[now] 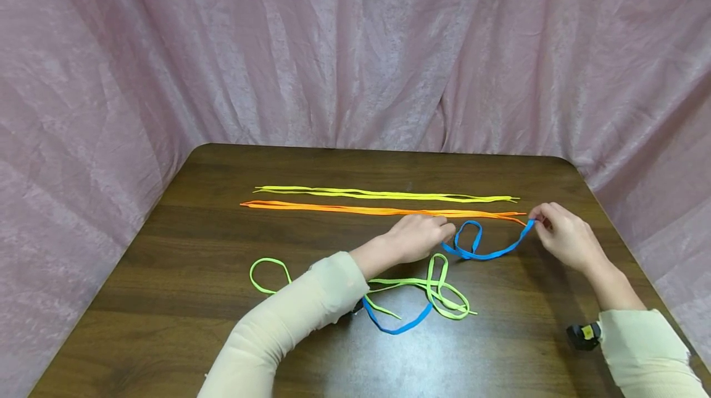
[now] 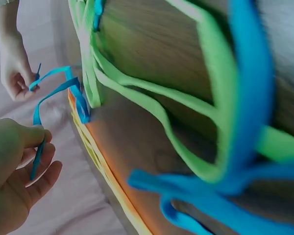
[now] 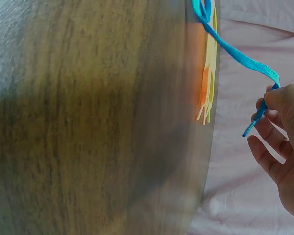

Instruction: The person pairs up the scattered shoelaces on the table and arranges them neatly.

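A flat blue shoelace [image 1: 489,256] hangs in a slack curve with a loop between my two hands. My right hand [image 1: 568,239] pinches it near one end between thumb and finger, and the tip sticks out past the fingers [image 3: 269,134]. Farther left, my left hand [image 1: 416,237] pinches another part of the blue lace, a short length of which dangles below the thumb in the left wrist view. A tangled light green shoelace [image 1: 400,281] lies nearer me, partly behind my left forearm. Another stretch of blue lace [image 1: 397,329] curves out beneath it; whether it joins the held lace I cannot tell.
Straight orange laces [image 1: 355,209] and yellow laces [image 1: 361,193] lie side by side across the far part of the brown wooden table [image 1: 166,274]. Pink curtains [image 1: 361,46] hang behind and around the table. A dark wrist camera [image 1: 583,336] sits by my right sleeve.
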A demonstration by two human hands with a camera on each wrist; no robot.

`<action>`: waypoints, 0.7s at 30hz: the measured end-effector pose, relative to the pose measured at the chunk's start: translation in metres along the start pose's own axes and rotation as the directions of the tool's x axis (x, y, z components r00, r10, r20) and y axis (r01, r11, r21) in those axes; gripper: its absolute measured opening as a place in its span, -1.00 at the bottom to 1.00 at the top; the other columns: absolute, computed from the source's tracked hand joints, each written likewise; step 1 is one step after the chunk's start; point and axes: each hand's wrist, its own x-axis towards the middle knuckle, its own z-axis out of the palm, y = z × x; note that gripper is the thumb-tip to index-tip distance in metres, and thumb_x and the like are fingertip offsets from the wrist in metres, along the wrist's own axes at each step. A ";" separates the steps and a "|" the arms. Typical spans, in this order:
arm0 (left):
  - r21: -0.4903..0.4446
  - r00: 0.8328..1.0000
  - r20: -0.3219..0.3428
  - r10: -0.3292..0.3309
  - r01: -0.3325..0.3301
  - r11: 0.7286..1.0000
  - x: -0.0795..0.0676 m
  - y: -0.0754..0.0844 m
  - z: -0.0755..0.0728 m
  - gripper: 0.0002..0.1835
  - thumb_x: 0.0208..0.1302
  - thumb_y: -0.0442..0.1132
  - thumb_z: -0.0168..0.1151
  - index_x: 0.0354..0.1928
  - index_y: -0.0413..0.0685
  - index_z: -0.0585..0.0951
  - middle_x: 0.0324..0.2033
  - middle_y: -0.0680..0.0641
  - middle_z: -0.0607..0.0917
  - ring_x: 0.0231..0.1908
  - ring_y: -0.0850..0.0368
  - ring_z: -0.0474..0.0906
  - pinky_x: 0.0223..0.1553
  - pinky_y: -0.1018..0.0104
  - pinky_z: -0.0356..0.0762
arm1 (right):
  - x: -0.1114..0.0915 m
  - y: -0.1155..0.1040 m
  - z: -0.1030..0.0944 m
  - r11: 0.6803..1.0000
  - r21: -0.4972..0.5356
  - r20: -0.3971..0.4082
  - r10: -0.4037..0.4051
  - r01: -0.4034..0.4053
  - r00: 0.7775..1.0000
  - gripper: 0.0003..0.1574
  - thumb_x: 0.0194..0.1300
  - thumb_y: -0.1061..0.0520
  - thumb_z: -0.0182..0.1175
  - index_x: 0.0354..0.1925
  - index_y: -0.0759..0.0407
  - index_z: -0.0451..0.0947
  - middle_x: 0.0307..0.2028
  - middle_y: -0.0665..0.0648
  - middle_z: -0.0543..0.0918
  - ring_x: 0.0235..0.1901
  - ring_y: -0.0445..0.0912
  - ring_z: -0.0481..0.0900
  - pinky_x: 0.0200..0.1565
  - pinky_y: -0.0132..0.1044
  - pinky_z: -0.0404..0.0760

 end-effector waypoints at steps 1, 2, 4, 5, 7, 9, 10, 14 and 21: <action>-0.002 1.000 -0.002 -0.002 0.002 1.000 -0.004 -0.003 0.000 -0.83 0.24 -0.38 0.10 -0.23 0.11 0.51 -0.40 0.14 0.50 -0.55 0.30 0.34 -0.67 0.49 0.22 | 0.000 0.000 0.000 1.000 -0.002 0.000 0.000 0.000 1.000 -0.68 -0.15 0.44 0.22 -0.40 0.11 0.49 -0.50 -0.04 0.48 -0.51 -0.26 0.35 -0.51 -0.40 0.35; -0.006 1.000 -0.008 -0.002 0.002 1.000 -0.008 -0.005 0.000 -0.82 0.23 -0.39 0.10 -0.25 0.10 0.51 -0.41 0.13 0.50 -0.56 0.29 0.33 -0.67 0.49 0.21 | -0.001 0.000 0.000 1.000 -0.004 -0.002 -0.001 0.001 1.000 -0.68 -0.14 0.44 0.23 -0.40 0.11 0.49 -0.50 -0.04 0.47 -0.51 -0.27 0.35 -0.52 -0.38 0.35; -0.008 1.000 -0.024 -0.004 0.004 1.000 -0.017 -0.011 -0.001 -0.79 0.20 -0.43 0.12 -0.27 0.09 0.51 -0.42 0.13 0.51 -0.57 0.29 0.31 -0.68 0.51 0.19 | -0.001 0.000 0.000 1.000 -0.007 -0.007 0.001 -0.001 1.000 -0.68 -0.14 0.45 0.23 -0.40 0.11 0.49 -0.51 -0.05 0.47 -0.53 -0.27 0.35 -0.53 -0.33 0.37; -0.009 1.000 -0.030 -0.005 0.004 1.000 -0.022 -0.014 -0.001 -0.79 0.19 -0.44 0.11 -0.27 0.09 0.52 -0.42 0.12 0.51 -0.58 0.29 0.30 -0.68 0.51 0.18 | -0.001 0.001 -0.001 1.000 -0.008 -0.009 0.002 -0.002 1.000 -0.68 -0.14 0.45 0.23 -0.40 0.12 0.49 -0.51 -0.05 0.47 -0.53 -0.27 0.35 -0.54 -0.32 0.37; -0.023 0.999 -0.042 -0.009 0.009 1.000 -0.033 -0.020 -0.003 -0.77 0.16 -0.47 0.13 -0.28 0.07 0.52 -0.43 0.11 0.52 -0.59 0.28 0.30 -0.67 0.52 0.17 | -0.001 0.001 -0.002 1.000 -0.008 -0.013 0.005 -0.005 1.000 -0.67 -0.14 0.45 0.23 -0.39 0.12 0.49 -0.50 -0.05 0.47 -0.54 -0.27 0.35 -0.54 -0.29 0.37; -0.038 0.998 -0.055 -0.023 0.021 0.999 -0.043 -0.028 -0.004 -0.74 0.11 -0.51 0.14 -0.30 0.05 0.53 -0.43 0.10 0.52 -0.58 0.28 0.31 -0.67 0.52 0.19 | -0.001 0.002 -0.004 1.000 -0.009 -0.015 0.010 -0.010 1.000 -0.67 -0.14 0.45 0.23 -0.39 0.12 0.49 -0.51 -0.05 0.46 -0.54 -0.28 0.34 -0.55 -0.30 0.36; -0.046 0.998 -0.062 -0.031 0.028 0.999 -0.049 -0.033 -0.003 -0.73 0.10 -0.52 0.13 -0.30 0.04 0.53 -0.43 0.10 0.52 -0.57 0.27 0.32 -0.67 0.52 0.19 | -0.001 0.002 -0.004 1.000 -0.010 -0.015 0.012 -0.012 1.000 -0.67 -0.14 0.45 0.23 -0.39 0.12 0.49 -0.51 -0.05 0.46 -0.54 -0.28 0.33 -0.54 -0.32 0.36; -0.083 0.990 -0.116 -0.079 0.069 0.994 -0.070 -0.051 -0.003 -0.76 0.11 -0.52 0.12 -0.34 0.03 0.54 -0.43 0.09 0.53 -0.54 0.27 0.36 -0.65 0.51 0.25 | -0.002 0.004 -0.005 1.000 -0.011 -0.009 0.018 -0.018 1.000 -0.68 -0.13 0.45 0.22 -0.40 0.12 0.49 -0.51 -0.06 0.44 -0.53 -0.31 0.30 -0.54 -0.38 0.32; -0.118 0.965 -0.193 -0.177 0.156 0.981 -0.109 -0.084 -0.001 -0.86 0.17 -0.44 0.15 -0.38 -0.01 0.55 -0.46 0.06 0.55 -0.54 0.24 0.45 -0.58 0.47 0.37 | -0.005 0.007 0.001 1.000 -0.005 0.006 0.020 -0.020 1.000 -0.69 -0.12 0.45 0.20 -0.42 0.10 0.48 -0.52 -0.06 0.43 -0.54 -0.32 0.30 -0.54 -0.37 0.32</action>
